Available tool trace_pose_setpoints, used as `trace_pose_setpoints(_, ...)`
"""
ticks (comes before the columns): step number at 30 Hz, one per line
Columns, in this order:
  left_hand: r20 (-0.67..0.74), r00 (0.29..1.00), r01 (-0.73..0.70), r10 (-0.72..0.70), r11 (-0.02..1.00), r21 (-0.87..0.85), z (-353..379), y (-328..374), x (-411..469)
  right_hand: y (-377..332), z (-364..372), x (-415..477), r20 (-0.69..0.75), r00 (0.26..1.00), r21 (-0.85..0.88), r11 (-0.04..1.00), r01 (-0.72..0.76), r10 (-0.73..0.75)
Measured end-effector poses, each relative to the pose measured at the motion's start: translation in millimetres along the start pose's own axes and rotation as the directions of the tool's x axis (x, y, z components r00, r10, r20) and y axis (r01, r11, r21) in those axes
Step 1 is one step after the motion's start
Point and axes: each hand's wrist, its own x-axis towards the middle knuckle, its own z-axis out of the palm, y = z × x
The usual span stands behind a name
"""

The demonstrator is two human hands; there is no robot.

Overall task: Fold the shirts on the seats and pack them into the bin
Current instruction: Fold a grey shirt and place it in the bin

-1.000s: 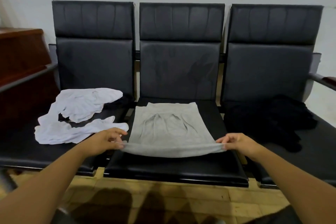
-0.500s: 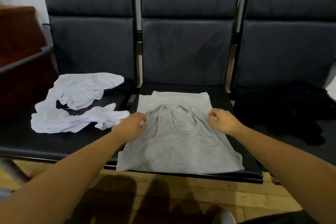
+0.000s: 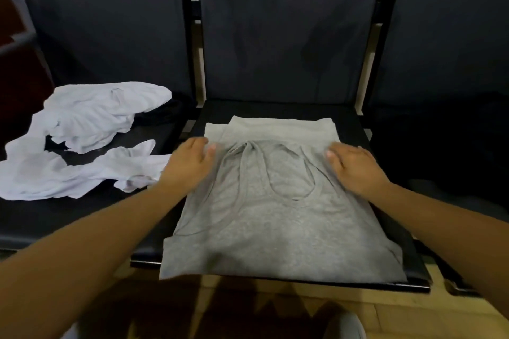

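Grey shirt (image 3: 275, 228) lies half-folded on the middle seat (image 3: 275, 110), left grip (image 3: 190, 165) and right grip (image 3: 355, 168) spread flat on its folded-over top, clasping nothing, apparently pressing the crease so it holds, while a white shirt (image 3: 82, 124) sits crumpled one seat over.
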Motion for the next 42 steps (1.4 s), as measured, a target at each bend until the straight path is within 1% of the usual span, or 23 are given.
trace_pose_setpoints(1,-0.027,1.0,-0.008,0.008,1.0,0.007,-1.2,0.4,17.9,-2.2,-0.8,14.3,-0.036,0.999,0.045,0.999,-0.009,0.011)
trace_pose_setpoints(2,-0.031,0.999,-0.013,0.013,1.0,0.003,-0.8,2.7,34.4,-4.4,-0.7,30.1,-0.039,0.999,0.076,0.996,-0.035,0.038)
trace_pose_setpoints(4,-0.004,1.0,-0.002,0.002,1.0,0.011,5.1,9.1,62.1,-10.0,0.7,61.7,0.017,0.997,0.083,0.993,-0.082,0.08)
trace_pose_setpoints(6,0.044,0.999,0.006,-0.008,0.999,0.051,12.3,14.4,79.6,-13.1,5.0,87.3,0.08,0.993,0.041,0.995,-0.088,0.084)
trace_pose_setpoints(8,0.109,0.994,0.012,-0.027,0.991,0.132,21.8,8.2,87.9,-6.5,11.8,99.6,0.128,0.988,-0.028,0.996,-0.086,0.089)
trace_pose_setpoints(10,0.119,0.992,0.003,-0.031,0.973,0.23,31.6,-7.1,94.1,8.4,20.3,102.6,0.113,0.988,-0.109,0.99,-0.093,0.105)
trace_pose_setpoints(11,0.113,0.993,-0.008,-0.021,0.968,0.252,34.6,-14.1,96.2,16.9,23.6,102.4,0.091,0.989,-0.134,0.986,-0.102,0.115)
trace_pose_setpoints(13,0.107,0.994,-0.017,-0.012,0.963,0.27,35.0,-23.8,101.1,30.9,24.3,101.0,0.075,0.988,-0.158,0.98,-0.124,0.137)
trace_pose_setpoints(17,0.125,0.99,0.035,-0.07,0.963,0.267,27.4,-34.1,110.8,41.4,16.3,99.9,0.091,0.988,-0.139,0.984,-0.111,0.124)
trace_pose_setpoints(21,0.026,0.999,-0.044,0.04,0.981,0.191,27.9,-26.9,121.5,40.3,11.1,112.1,0.074,0.987,-0.042,0.989,-0.139,0.142)
trace_pose_setpoints(22,0.023,0.999,-0.028,0.024,0.986,0.161,27.2,-23.0,123.9,39.2,9.5,115.7,0.068,0.985,0.0,0.987,-0.159,0.159)
trace_pose_setpoints(24,0.025,0.998,0.051,-0.055,0.991,0.12,24.7,-16.5,129.0,37.3,6.5,118.9,0.036,0.98,0.113,0.973,-0.199,0.196)
trace_pose_setpoints(26,-0.021,0.995,0.104,-0.102,0.989,0.103,22.6,-14.0,133.6,38.3,4.8,117.3,-0.001,0.975,0.178,0.959,-0.219,0.223)
trace_pose_setpoints(29,-0.124,0.984,0.14,-0.127,0.986,0.095,19.3,-17.4,136.4,42.7,2.7,115.1,-0.044,0.971,0.168,0.96,-0.225,0.236)
trace_pose_setpoints(31,-0.168,0.972,0.158,-0.162,0.987,-0.04,16.5,-17.2,134.8,44.6,0.1,118.3,-0.07,0.969,0.133,0.965,-0.227,0.238)
trace_pose_setpoints(33,-0.157,0.971,0.159,-0.181,0.977,-0.14,13.1,-13.2,134.7,44.0,-5.5,127.0,-0.053,0.966,0.055,0.967,-0.25,0.253)
trace_pose_setpoints(35,-0.136,0.981,0.123,-0.141,0.983,-0.133,8.7,-7.4,137.4,38.4,-16.1,137.0,0.019,0.954,0.01,0.954,-0.299,0.299)
trace_pose_setpoints(36,-0.121,0.985,0.109,-0.127,0.984,-0.143,6.7,-4.5,139.6,34.6,-22.5,141.2,0.063,0.948,0.0,0.95,-0.313,0.313)
trace_pose_setpoints(38,-0.076,0.985,0.132,-0.152,0.964,-0.23,3.5,-2.1,145.6,28.0,-32.4,147.4,0.13,0.935,0.002,0.943,-0.334,0.331)
trace_pose_setpoints(40,-0.009,0.977,0.2,-0.215,0.922,-0.333,0.1,-1.4,150.8,24.5,-38.9,152.4,0.164,0.925,0.069,0.932,-0.357,0.342)
trace_pose_setpoints(42,0.042,0.958,0.272,-0.283,0.857,-0.438,-4.5,1.5,155.9,21.3,-43.4,155.9,0.182,0.923,0.214,0.903,-0.373,0.339)
